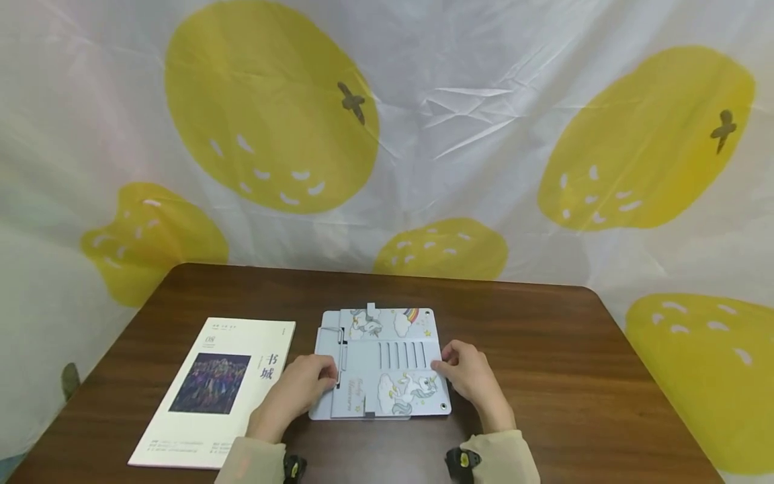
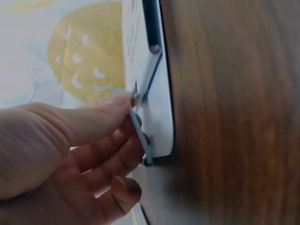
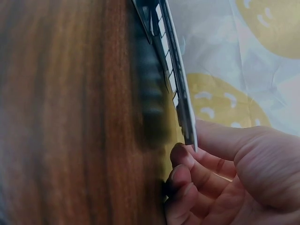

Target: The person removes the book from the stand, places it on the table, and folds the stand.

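A pale blue-grey folding book stand (image 1: 359, 356) with unicorn and rainbow prints lies in the middle of the table. My left hand (image 1: 297, 390) is at its left side; in the left wrist view, thumb and fingers pinch a thin grey bar (image 2: 141, 136) that stands up from the stand's base. On the opposite side, my right hand (image 1: 473, 378) grips the edge of the printed panel. The right wrist view shows that panel (image 3: 189, 126) edge-on, raised off the table, with the thumb on its outer face and curled fingers beneath.
A cream magazine (image 1: 211, 430) with a dark picture on its cover lies left of the stand, partly behind the left forearm. Both rest on a dark brown wooden table (image 1: 574, 390). Behind the table hangs a white curtain (image 1: 459, 154) with yellow fruit prints.
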The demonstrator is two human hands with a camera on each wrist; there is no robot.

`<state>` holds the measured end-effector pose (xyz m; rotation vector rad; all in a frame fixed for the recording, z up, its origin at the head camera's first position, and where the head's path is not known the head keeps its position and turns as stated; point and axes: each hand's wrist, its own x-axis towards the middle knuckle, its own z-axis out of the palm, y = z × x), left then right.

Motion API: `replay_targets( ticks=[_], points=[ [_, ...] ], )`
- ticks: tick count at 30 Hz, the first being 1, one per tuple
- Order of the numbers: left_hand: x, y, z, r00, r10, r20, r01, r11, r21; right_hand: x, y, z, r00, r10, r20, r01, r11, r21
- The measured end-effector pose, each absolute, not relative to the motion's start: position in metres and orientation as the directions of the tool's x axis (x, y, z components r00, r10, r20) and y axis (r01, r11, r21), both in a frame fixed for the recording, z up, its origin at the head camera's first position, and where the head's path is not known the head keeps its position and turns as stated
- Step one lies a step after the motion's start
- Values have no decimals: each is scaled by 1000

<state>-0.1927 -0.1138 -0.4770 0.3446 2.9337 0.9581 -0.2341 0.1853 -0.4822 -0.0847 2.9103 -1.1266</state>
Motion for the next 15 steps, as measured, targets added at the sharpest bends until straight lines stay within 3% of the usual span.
replay_targets(
  ticks=[8, 15],
  points=[
    [-192, -111, -474, -980, 201, 10, 168, 793, 586, -234, 189, -467, -992, -115, -51, -51, 739, -672],
    [-192, -111, -472, -980, 200, 9, 168, 800, 576, -240, 176, -446, -978, -198, 66, -195, 758, -622]
  ],
)
